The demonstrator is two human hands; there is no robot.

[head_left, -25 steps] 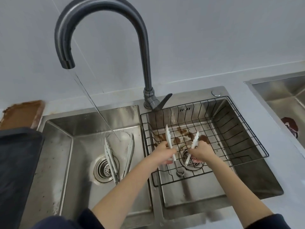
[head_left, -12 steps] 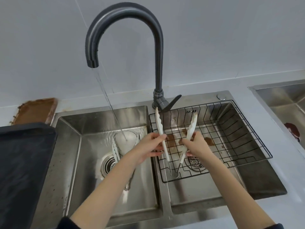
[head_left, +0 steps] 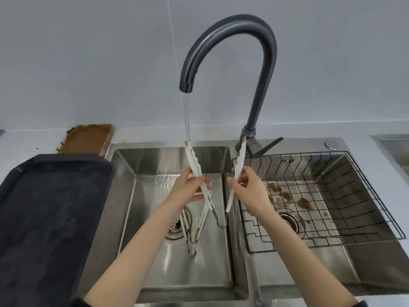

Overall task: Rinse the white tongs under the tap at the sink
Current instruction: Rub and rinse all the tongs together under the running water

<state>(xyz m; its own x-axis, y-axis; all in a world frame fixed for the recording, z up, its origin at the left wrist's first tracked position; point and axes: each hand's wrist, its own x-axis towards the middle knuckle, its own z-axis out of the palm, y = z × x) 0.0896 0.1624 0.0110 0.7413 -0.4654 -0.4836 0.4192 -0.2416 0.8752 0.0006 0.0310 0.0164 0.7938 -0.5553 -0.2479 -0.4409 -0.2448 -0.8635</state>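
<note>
I hold a pair of white tongs [head_left: 239,165] spread in a V over the left basin [head_left: 212,269], tips up, metal hinge hanging low. My left hand [head_left: 188,191] grips the left arm, whose brown-stained tip sits right under the stream. My right hand [head_left: 247,191] grips the right arm, whose tip is near the tap's base. The dark grey curved tap [head_left: 232,45] runs a thin stream of water [head_left: 187,116] into the left basin. A second pair of white tongs [head_left: 194,231] lies on the basin floor beside the drain.
A black wire rack [head_left: 332,196] sits in the right basin over brown stains. A dark baking tray [head_left: 44,213] rests on the counter at left, with a brown-crusted board [head_left: 88,138] behind it. Another sink's edge [head_left: 389,142] shows at far right.
Both hands carried the tongs left, out of the right basin with the rack and up over the left basin, bringing the left tip under the running water. The view shifted left too.
</note>
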